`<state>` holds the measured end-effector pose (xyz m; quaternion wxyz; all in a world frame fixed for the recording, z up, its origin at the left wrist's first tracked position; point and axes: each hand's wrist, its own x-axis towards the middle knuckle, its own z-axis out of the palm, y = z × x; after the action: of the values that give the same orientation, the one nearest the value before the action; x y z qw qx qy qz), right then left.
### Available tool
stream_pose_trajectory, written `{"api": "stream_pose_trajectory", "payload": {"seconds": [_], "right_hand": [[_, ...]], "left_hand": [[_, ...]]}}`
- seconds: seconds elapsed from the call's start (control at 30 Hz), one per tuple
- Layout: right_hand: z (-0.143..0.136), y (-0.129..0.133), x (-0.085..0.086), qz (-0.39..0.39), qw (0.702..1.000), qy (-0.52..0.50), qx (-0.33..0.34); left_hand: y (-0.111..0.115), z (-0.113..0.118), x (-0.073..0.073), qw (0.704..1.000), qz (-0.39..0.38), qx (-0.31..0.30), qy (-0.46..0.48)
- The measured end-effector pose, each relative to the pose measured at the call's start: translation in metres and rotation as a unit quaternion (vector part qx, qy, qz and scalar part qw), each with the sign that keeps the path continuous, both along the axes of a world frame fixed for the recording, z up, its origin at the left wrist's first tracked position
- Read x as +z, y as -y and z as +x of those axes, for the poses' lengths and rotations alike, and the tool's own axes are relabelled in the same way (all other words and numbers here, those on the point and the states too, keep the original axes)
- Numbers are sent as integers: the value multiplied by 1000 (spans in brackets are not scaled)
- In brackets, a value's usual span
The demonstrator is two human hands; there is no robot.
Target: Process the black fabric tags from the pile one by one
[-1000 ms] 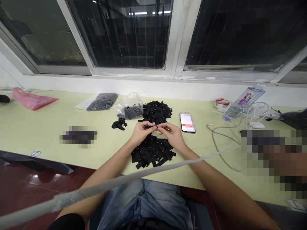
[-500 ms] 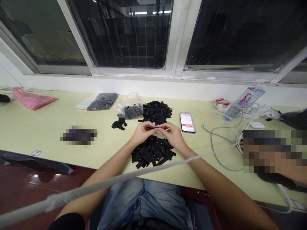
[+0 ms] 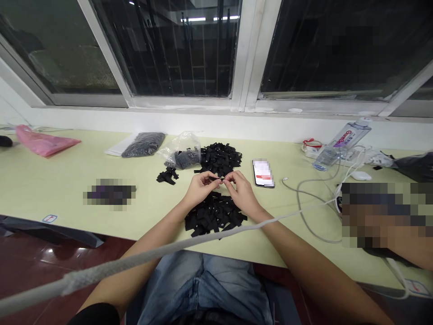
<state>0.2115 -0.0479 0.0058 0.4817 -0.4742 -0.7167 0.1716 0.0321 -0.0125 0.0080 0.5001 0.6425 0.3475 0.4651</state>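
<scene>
Between my two hands is a small black fabric strip, pinched at the fingertips. My left hand is closed on its left end, and my right hand grips the other end. Much of the strip is hidden by the fingers. Just below the hands lies a near pile of black strips, some with small pale marks. Behind the hands is a far pile of similar strips. A few loose strips sit to the left, beside an open clear plastic bag holding more dark pieces.
A phone lies right of the piles. Farther right are a leaning plastic bottle, tangled cables and another person's blurred arm. A filled bag and a pink bag lie left. A grey cord crosses the foreground.
My fingertips have parted slightly along the strip, so a bit more of it shows between them. The piles look the same, and the view has shifted a little.
</scene>
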Motion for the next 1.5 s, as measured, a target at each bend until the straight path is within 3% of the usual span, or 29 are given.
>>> {"api": "stream_pose_trajectory", "payload": {"seconds": [0.47,0.73,0.93,1.17,1.37,1.5], "right_hand": [[-3,4,2,-61,997,-10,34],[-3,3,2,-53,996,-51,44],[-2,1,3,-75,994,-68,35],[-1,1,1,-82,994,-73,28],[2,-9,-3,-155,968,-190,46],[2,-10,0,-165,946,-265,89]], "left_hand": [[1,-3,7,997,52,23,-56],[2,-4,8,997,50,4,-53],[1,-3,10,996,71,29,-51],[-1,-4,9,999,9,50,13],[-12,-11,8,987,1,121,101],[-11,-10,2,992,-6,125,20]]}}
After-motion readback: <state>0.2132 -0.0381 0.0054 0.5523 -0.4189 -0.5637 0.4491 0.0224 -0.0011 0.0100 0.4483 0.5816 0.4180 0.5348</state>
